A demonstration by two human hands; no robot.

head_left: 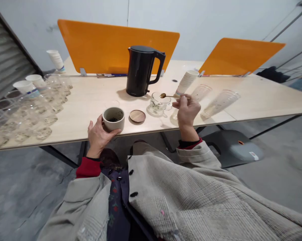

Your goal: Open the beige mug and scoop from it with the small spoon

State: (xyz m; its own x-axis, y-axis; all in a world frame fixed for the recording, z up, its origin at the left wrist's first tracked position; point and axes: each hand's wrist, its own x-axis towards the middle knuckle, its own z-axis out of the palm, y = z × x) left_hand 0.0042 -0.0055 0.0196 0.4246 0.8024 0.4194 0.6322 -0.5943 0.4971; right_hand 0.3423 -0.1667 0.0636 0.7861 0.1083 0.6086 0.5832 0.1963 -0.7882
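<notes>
Nearest the camera, a beige tweed jacket (pixel 191 197) with black buttons covers the person's arms and chest, red cuffs showing at the wrists. Its left sleeve leads to the left hand (pixel 98 135), curled around the side of a stoneware cup (pixel 113 118) at the table edge, which holds dark tea leaves. The right hand (pixel 187 110) is raised and mostly closed, pinching the handle of a long gold spoon (pixel 169 96). The spoon's bowl sits just above the rim of a glass mug (pixel 159 103) with leaves in its bottom. A round wooden lid (pixel 137 116) lies between the stoneware cup and the mug. Behind them stands a black electric kettle (pixel 140 71). Tilted clear plastic cups (pixel 220 103) and a stack of paper cups (pixel 187 82) lie to the right, with rows of clear cups (pixel 42 132) at the left, on a pale wood table (pixel 266 97) before orange dividers (pixel 115 43).
</notes>
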